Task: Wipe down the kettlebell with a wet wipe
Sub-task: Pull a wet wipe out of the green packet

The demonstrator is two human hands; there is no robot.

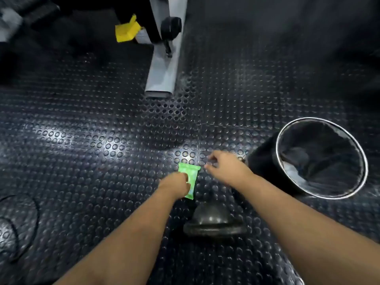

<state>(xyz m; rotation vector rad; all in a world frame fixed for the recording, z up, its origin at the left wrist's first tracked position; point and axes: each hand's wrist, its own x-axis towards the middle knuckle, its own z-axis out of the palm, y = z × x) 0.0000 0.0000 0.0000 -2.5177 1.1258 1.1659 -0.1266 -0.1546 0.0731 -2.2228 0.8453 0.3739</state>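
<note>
A black kettlebell [213, 220] stands on the studded rubber floor between my forearms, near the bottom middle. Just beyond it, a green pack of wet wipes [190, 173] is held in my left hand [176, 183], whose fingers close over its near half. My right hand [224, 166] hovers just right of the pack's far end, fingers curled and blurred; I see nothing held in it. No loose wipe shows.
A black bin [320, 157] with a metal rim and dark liner stands at the right, close to my right forearm. A grey machine leg [164, 64] and a yellow part [126, 30] lie farther ahead. A round black weight [16, 221] lies at the left edge.
</note>
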